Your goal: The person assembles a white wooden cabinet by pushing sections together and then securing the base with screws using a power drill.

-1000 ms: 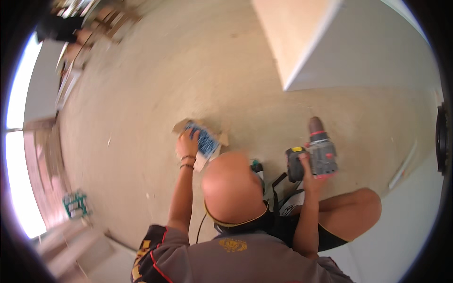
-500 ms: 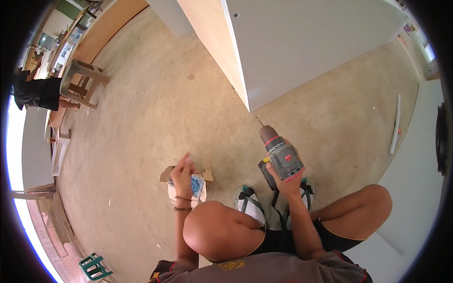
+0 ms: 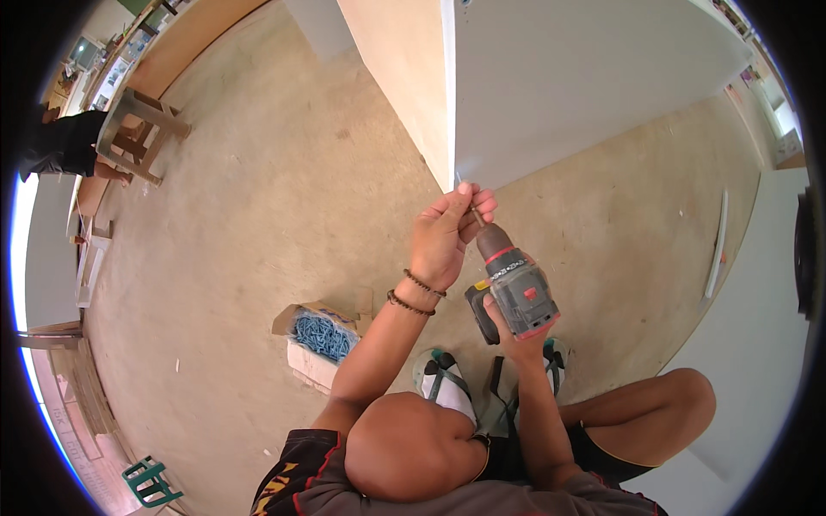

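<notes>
My right hand (image 3: 519, 342) is wrapped round the grip of a grey and red cordless drill (image 3: 523, 291), its chuck aimed at the lower corner of a large cabinet (image 3: 568, 95) with grey and pale wood sides. At the drill's tip, my left hand (image 3: 439, 245) is closed in a pinch on a thin screw (image 3: 459, 179), just in front of the cabinet's corner edge. Whether the screw touches the panel is hard to make out. An open cardboard box (image 3: 308, 365) of bluish screws (image 3: 323, 334) stands on the floor beside my left forearm.
My sandalled feet (image 3: 449, 387) are below the drill. A person in black sits on a wooden stool (image 3: 142, 129) at the far left. A small green stool (image 3: 151, 482) stands lower left. A white strip (image 3: 718, 245) lies at the right near a grey panel (image 3: 748, 292).
My left hand has come up and right from the screw box to the drill's tip, now with a screw in its fingers. The drill has stayed nearly in place.
</notes>
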`<move>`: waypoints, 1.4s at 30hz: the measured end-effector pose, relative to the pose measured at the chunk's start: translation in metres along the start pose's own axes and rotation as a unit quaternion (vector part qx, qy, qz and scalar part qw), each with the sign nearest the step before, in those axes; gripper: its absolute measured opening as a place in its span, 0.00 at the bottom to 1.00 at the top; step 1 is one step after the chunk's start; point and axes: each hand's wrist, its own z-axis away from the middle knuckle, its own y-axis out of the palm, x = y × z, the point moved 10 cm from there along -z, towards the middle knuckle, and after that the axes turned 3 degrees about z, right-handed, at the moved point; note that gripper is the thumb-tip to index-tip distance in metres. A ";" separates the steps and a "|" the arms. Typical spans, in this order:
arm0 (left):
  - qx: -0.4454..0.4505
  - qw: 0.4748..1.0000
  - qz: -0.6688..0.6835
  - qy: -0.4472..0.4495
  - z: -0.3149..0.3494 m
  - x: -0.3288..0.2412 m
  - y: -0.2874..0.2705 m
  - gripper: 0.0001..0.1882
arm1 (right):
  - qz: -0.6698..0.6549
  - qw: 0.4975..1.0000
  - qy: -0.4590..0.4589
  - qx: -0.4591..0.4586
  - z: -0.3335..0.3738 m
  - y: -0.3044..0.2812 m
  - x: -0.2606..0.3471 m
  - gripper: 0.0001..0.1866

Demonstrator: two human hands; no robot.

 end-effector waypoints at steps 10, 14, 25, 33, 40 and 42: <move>0.023 0.998 -0.051 -0.017 0.000 0.008 0.008 0.18 | 0.031 0.999 0.006 -0.028 0.000 -0.002 -0.026 0.30; 0.082 0.993 -0.086 -0.013 -0.010 -0.003 0.011 0.17 | 0.108 0.993 -0.053 0.012 -0.003 0.004 -0.023 0.31; 0.085 0.980 -0.170 0.060 -0.009 -0.023 0.015 0.19 | 0.051 0.998 -0.036 -0.031 -0.007 0.004 -0.016 0.29; 0.092 0.976 -0.192 0.051 -0.014 -0.020 0.012 0.20 | 0.064 0.996 -0.050 -0.028 -0.004 0.003 -0.022 0.29; 0.097 0.973 -0.201 0.054 -0.017 -0.018 0.011 0.21 | 0.030 0.999 -0.026 -0.032 -0.005 0.003 -0.029 0.29; 0.099 0.977 -0.187 0.041 -0.017 -0.016 0.012 0.19 | 0.060 0.998 -0.028 -0.006 -0.003 0.004 -0.040 0.29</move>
